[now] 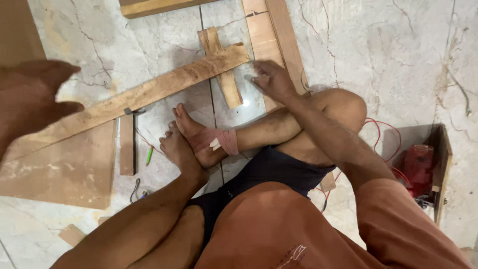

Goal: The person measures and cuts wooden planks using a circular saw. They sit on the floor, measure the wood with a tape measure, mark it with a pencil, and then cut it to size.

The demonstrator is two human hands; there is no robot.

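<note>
The orange shirt (279,224) fills the bottom of the view, nearest the camera, with dark shorts (279,169) just above it and two bare legs crossed on the marble floor (398,60). The right hand (271,79) reaches forward over the raised knee, arm nearly straight, fingers loosely curled and slightly apart, fingertips touching the floor or the edge of a board (264,35); which one cannot be told, and it grips nothing. Just left of that hand lies the end of a long plank (149,92), running diagonally down to the left, crossing over a short batten (221,69) so the two form a cross. The left hand (180,152) is low, beside the left foot (199,137), palm down and fingers together, resting against the foot; whether it holds anything cannot be told. The ankle of that foot wears a pink bandage (224,141). Left of the left hand lie one small wood strip (127,144), a green pencil (149,155) and a flat sheet (59,169) under the plank's lower end. A blurred brown shape (30,99) at the far left edge is another hand or arm, unclear. Well to the right of the right arm stands one wooden box (440,169) holding a red power tool (417,167), with a red cable (383,134) looping towards the knee.
</note>
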